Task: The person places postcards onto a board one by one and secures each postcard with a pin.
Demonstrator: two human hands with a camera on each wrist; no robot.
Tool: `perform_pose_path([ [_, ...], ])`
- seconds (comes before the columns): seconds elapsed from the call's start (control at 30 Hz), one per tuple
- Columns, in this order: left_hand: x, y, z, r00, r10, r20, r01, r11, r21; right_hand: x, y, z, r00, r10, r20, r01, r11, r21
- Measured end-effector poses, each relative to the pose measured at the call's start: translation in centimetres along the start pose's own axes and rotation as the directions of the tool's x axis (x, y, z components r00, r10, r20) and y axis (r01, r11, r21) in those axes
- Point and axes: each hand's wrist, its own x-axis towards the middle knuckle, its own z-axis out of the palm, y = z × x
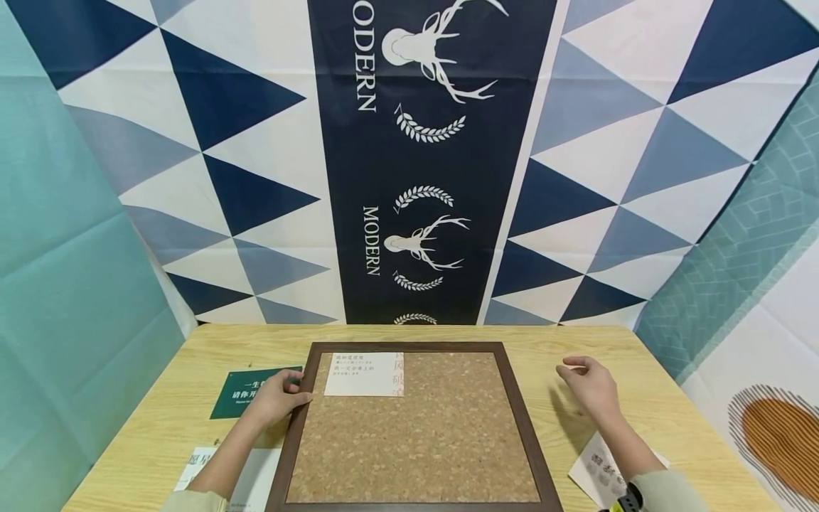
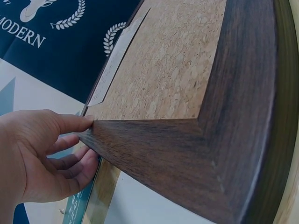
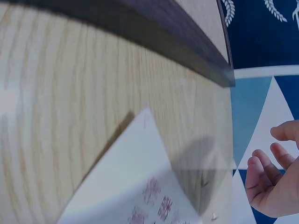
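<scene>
One board (image 1: 416, 451) lies on the desk (image 1: 143, 427) at the bottom centre of the head view, a white card (image 1: 365, 384) at the upper left of its cork. Left of it, the left hand (image 1: 279, 397) pinches the board's left edge, thumb on top, beside a green card (image 1: 232, 400); a pale sheet (image 1: 257, 475) shows at lower left. At lower right, the right hand (image 1: 591, 387) hovers with fingers loosely bent, holding nothing, near a printed sheet (image 1: 595, 466) partly hidden by the forearm.
</scene>
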Motion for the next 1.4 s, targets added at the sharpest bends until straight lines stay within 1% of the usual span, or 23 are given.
perform_pose_path([
  [0.27,0.0,0.0,0.0,1.0,0.002,-0.004,-0.002,1.0,0.003,0.4,1.8,-1.2,0.997,0.048,-0.059,-0.049,0.999,-0.011],
  [0.57,-0.3,0.1,0.0,1.0,0.005,0.001,-0.005,1.0,-0.003,0.8,3.5,-2.1,0.993,0.082,-0.09,-0.083,0.997,-0.009],
  [0.77,-0.3,0.1,0.0,1.0,-0.002,-0.008,0.002,1.0,0.004,0.9,4.8,-2.7,0.991,0.11,-0.078,-0.11,0.994,0.004],
  [0.93,-0.2,0.2,0.0,1.0,0.002,-0.008,-0.002,1.0,-0.001,1.1,5.8,-2.9,0.986,0.134,-0.096,-0.136,0.991,-0.006],
  [1.2,-0.1,0.1,0.1,1.0,0.0,-0.009,0.0,1.0,-0.007,1.4,6.9,-2.8,0.97,0.225,-0.096,-0.228,0.973,-0.026],
  [1.3,0.0,0.1,0.1,1.0,-0.002,-0.007,0.002,1.0,-0.011,1.5,7.1,-2.8,0.967,0.236,-0.092,-0.239,0.971,-0.028],
  [1.4,0.0,0.1,0.1,1.0,-0.002,-0.007,0.002,1.0,-0.016,1.6,7.2,-2.8,0.969,0.228,-0.09,-0.232,0.972,-0.035],
])
